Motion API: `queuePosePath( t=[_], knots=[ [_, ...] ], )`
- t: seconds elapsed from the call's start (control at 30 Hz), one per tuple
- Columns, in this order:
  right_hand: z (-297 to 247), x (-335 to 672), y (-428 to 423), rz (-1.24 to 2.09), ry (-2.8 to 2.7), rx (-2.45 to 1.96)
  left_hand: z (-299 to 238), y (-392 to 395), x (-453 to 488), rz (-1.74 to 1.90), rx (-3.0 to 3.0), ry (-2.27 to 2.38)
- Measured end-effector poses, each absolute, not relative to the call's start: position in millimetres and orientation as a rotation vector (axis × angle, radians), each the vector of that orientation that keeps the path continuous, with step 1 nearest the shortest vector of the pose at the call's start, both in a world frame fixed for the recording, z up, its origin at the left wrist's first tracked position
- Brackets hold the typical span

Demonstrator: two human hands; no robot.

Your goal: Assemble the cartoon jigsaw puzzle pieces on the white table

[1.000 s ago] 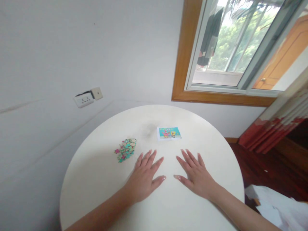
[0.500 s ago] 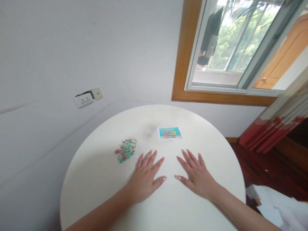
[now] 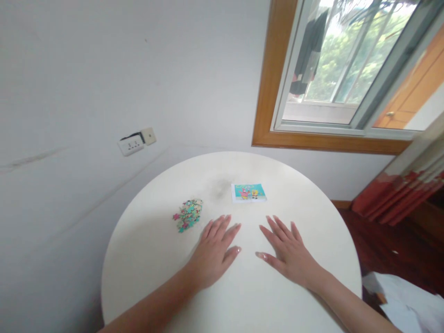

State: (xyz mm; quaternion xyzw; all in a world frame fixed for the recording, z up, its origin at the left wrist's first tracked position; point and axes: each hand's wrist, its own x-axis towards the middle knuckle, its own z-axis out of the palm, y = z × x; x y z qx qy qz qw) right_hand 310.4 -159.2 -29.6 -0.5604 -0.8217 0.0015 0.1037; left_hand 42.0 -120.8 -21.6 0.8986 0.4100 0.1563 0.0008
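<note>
My left hand (image 3: pixel 214 252) lies flat on the white round table (image 3: pixel 138 259), fingers spread, holding nothing. To its upper left is a loose pile of jigsaw puzzle pieces (image 3: pixel 189 214) in teal, pink and cream, apart from the fingers. My right hand (image 3: pixel 288 252) also rests palm down with its fingers spread and nothing in it. Beyond both hands lies a small picture card (image 3: pixel 249 193) with a pink and a yellow cartoon figure on a teal ground. Neither hand touches the card.
A white wall with a power socket (image 3: pixel 132 144) stands behind the table at the left. At the back right is a wood-framed window (image 3: pixel 333 143). A red and cream curtain (image 3: pixel 385 194) hangs at the right, above white crumpled material (image 3: pixel 405 296) near the floor.
The view has shifted slightly left, so everything sits a little further right. Both hands stay flat on the table; the puzzle pieces and card have not moved on it.
</note>
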Motion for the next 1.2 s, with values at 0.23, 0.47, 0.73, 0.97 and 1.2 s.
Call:
queuePosePath(
  t=[0.23,0.47,0.73,0.97,1.2],
  knots=[
    [-3,324,-157,-0.021,-2.072,-1.407,6,-79,-8,0.777,2.797,1.362],
    [31,311,-131,0.319,-1.665,-1.186,-18,5,-75,0.917,2.357,1.651],
    [17,276,-91,0.640,-1.433,-1.121,-32,12,-52,0.783,2.465,1.507],
    [-1,294,-83,0.781,-1.253,-1.204,-39,-11,-21,0.731,2.552,1.434],
    [2,292,-85,0.807,-1.286,-1.206,-37,-42,37,0.728,2.583,1.273]
  ],
)
